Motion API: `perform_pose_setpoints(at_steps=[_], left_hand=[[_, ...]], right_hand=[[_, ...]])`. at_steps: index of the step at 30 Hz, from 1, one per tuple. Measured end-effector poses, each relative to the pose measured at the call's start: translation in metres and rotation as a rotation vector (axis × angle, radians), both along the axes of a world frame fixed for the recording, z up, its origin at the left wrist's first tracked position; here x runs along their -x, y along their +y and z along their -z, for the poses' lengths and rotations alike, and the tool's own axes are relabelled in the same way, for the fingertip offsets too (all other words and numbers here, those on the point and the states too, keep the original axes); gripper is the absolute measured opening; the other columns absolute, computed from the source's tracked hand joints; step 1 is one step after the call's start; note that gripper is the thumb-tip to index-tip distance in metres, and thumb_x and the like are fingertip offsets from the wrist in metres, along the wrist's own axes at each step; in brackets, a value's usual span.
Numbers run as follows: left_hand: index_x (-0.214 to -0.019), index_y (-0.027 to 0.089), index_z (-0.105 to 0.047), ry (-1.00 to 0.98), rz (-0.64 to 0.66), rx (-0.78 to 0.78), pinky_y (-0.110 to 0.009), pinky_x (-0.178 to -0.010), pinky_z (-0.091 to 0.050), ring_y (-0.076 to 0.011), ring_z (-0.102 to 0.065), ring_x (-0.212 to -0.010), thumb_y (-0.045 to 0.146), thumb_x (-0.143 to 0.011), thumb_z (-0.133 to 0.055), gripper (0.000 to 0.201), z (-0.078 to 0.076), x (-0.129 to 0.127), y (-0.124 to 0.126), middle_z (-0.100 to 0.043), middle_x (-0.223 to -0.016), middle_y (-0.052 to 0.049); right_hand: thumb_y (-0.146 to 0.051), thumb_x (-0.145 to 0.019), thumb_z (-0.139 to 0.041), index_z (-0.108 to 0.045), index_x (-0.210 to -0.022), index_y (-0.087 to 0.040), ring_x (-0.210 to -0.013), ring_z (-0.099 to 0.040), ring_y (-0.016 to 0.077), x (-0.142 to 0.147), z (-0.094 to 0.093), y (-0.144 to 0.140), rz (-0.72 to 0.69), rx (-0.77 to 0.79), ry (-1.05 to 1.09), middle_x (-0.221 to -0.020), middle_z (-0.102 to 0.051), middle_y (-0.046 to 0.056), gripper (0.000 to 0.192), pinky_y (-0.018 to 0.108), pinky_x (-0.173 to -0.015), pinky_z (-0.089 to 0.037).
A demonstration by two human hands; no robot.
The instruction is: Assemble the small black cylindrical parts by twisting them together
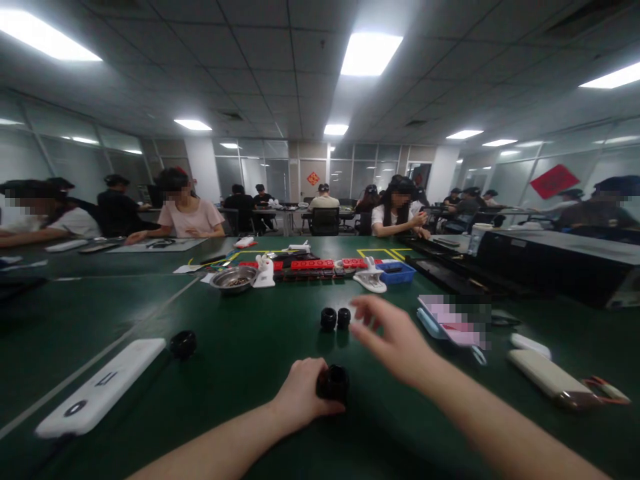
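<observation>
Your left hand [300, 390] is closed around a small black cylindrical part [333, 382], pinning it against the green table [240, 347] close to your body; the fingers wrap its near side, so only the top and right edge show. Resting it on the surface probably steadies it.

Your right hand [395, 340] is raised just above the table, fingers spread and loosely curled, holding nothing that can be seen. Its fingertips sit just beside two more black parts [335, 319] standing upright and touching each other, further out than the held one. The hand is motion-blurred, so whether a fingertip touches the right-hand part cannot be told.

A fourth black part [183, 343] lies apart to the left, next to a long white device [100, 387]. A beige case [550, 377] lies to your right.

Mid-table: a metal bowl [233, 279], a row of red blocks [313, 265], a blue tray [396, 272] and a white clamp-like tool [371, 277], all well beyond your reach zone. Other people sit at the far side.
</observation>
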State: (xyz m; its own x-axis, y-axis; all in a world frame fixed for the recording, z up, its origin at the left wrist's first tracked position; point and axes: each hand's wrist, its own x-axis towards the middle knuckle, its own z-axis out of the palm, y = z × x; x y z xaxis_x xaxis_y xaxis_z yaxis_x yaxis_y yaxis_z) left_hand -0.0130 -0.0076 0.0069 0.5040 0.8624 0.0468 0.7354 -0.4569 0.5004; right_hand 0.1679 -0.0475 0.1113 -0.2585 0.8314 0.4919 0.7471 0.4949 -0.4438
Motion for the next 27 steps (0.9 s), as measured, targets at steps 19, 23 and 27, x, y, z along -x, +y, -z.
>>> perform_pose_setpoints(at_steps=[19, 23, 27], left_hand=[[-0.084, 0.018, -0.055, -0.038, 0.092, 0.020, -0.033, -0.075, -0.037, -0.0219, -0.050, -0.078, 0.058, -0.067, -0.058, 0.044, 0.005, -0.008, 0.043, -0.059, -0.087, -0.004], [-0.078, 0.018, -0.053, 0.002, 0.121, 0.070, -0.031, -0.070, -0.036, -0.0203, -0.048, -0.075, 0.063, -0.073, -0.049, 0.046, 0.002, -0.007, 0.044, -0.058, -0.082, -0.004], [-0.076, 0.018, -0.051, 0.049, 0.110, 0.097, -0.032, -0.071, -0.035, -0.0198, -0.047, -0.075, 0.065, -0.075, -0.043, 0.047, 0.004, -0.007, 0.048, -0.056, -0.084, -0.003]], right_hand=[[-0.051, -0.082, -0.041, -0.052, -0.101, -0.017, -0.074, -0.060, 0.0218, 0.007, 0.099, 0.069, -0.205, -0.352, -0.267, -0.087, -0.065, 0.008, 0.040, 0.032, -0.066, -0.047], [-0.050, -0.091, -0.017, -0.052, -0.093, -0.018, -0.062, -0.059, 0.0178, 0.007, 0.112, 0.071, -0.240, -0.425, -0.144, -0.073, -0.064, 0.006, 0.047, 0.028, -0.057, -0.047], [-0.045, -0.092, -0.021, -0.048, -0.104, -0.023, -0.073, -0.062, 0.0175, 0.001, 0.117, 0.076, -0.477, -0.312, -0.007, -0.080, -0.066, 0.003, 0.036, 0.032, -0.074, -0.049]])
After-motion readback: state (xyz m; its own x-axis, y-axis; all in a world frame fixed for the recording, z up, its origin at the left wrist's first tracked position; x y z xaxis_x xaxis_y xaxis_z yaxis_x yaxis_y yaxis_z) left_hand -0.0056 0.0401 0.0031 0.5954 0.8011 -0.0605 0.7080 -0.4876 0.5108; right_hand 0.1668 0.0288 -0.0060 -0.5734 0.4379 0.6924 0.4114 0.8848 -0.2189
